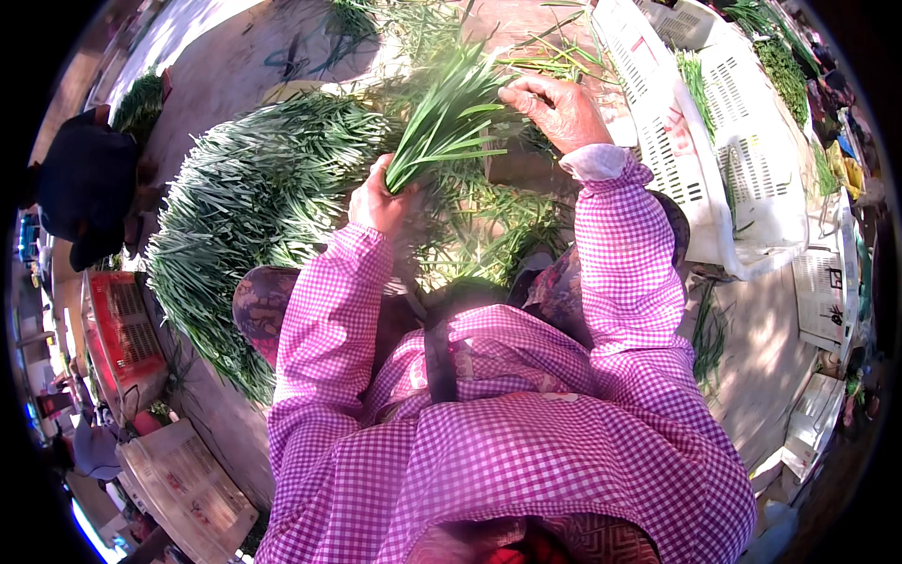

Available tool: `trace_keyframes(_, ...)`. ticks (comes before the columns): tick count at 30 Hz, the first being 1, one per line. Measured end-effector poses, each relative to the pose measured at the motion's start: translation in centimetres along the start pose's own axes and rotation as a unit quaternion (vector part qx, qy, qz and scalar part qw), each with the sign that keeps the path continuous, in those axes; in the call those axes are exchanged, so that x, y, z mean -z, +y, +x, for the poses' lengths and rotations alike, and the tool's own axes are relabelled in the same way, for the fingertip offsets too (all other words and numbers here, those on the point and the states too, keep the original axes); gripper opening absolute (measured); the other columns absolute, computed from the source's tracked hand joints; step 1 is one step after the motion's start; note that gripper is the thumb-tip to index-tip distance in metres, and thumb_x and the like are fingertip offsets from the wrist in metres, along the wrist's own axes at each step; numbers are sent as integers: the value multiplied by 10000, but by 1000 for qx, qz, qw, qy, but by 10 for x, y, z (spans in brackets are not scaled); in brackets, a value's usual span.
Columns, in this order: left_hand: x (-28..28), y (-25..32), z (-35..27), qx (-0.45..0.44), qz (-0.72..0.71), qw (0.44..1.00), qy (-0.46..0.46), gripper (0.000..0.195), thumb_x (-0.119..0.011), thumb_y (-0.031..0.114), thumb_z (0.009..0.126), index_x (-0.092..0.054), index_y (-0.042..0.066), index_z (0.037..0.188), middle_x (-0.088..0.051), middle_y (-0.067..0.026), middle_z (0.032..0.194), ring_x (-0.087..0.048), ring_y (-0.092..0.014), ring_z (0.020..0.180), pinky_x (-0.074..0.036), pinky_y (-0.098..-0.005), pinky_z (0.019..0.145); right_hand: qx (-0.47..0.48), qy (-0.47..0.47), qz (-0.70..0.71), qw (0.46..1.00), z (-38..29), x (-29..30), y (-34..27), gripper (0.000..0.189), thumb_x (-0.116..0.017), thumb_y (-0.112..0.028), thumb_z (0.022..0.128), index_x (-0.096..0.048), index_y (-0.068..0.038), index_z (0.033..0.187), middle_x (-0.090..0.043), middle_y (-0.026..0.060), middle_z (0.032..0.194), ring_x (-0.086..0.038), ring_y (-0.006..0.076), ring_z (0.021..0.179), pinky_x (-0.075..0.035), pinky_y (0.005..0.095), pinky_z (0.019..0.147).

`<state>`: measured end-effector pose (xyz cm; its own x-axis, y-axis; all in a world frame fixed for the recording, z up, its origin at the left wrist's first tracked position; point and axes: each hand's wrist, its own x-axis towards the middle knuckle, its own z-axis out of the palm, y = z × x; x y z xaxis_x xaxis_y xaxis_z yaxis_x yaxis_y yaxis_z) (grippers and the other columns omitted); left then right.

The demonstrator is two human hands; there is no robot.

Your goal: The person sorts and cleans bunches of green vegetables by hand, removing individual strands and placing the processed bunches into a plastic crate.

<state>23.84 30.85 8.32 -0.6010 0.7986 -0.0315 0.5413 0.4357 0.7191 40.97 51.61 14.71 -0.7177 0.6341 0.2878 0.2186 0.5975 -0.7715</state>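
My left hand [382,201] is closed around the lower end of a bunch of long flat green leaves, like garlic chives [444,116]. The leaves fan up and to the right, towards my right hand [557,109]. That hand is by the leaf tips, thumb and forefinger close together; whether a leaf is pinched between them I cannot tell. A large heap of the same leaves [261,204] lies to the left of my left hand. Loose leaves and trimmings [493,225] are scattered on the ground between my knees. Both forearms are in pink checked sleeves.
A white slatted plastic crate [764,141] with some leaves inside stands at the right. Further white crates [817,296] stand beyond it. At the left are a red crate [127,338] and a pale crate [190,486]. A person in dark clothing [88,180] is at the far left.
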Motion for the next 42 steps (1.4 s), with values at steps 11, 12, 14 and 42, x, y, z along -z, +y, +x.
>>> trace_keyframes(11, -18, -23, 3, -72, -85, 993, 24, 494, -701, 216, 747, -508, 121, 1192, -675, -114, 926, -658, -253, 864, -490, -327, 765, -22, 118, 309, 944, 9, -3, 10, 82, -628, -119, 839, -627, -40, 817, -596, 12, 683, -565, 78, 612, -474, 239, 547)
trace_keyframes(12, -22, -29, 5, -71, -129, 989, 12, 502, -721, 198, 736, -516, 105, 1185, -679, -102, 936, -660, -210, 857, -488, -306, 766, -39, 159, 305, 938, 9, 6, 14, 74, -614, -117, 849, -630, -47, 830, -595, 6, 690, -558, 71, 609, -472, 228, 547)
trace_keyframes(14, -22, -32, 4, -54, -151, 987, 10, 506, -732, 171, 728, -520, 100, 1182, -682, -87, 938, -655, -175, 845, -487, -292, 765, -41, 196, 257, 945, 10, 22, 17, 92, -602, -126, 864, -634, -43, 889, -583, -13, 696, -533, 51, 600, -462, 210, 543)
trace_keyframes(42, -25, -21, 2, 24, -192, 979, -60, 562, -749, 78, 705, -507, 38, 1211, -669, -54, 982, -605, -84, 835, -484, -240, 748, 49, 30, 105, 993, 4, -9, 6, 264, -698, -243, 778, -644, -32, 928, -676, 82, 792, -635, 134, 696, -487, 293, 625)
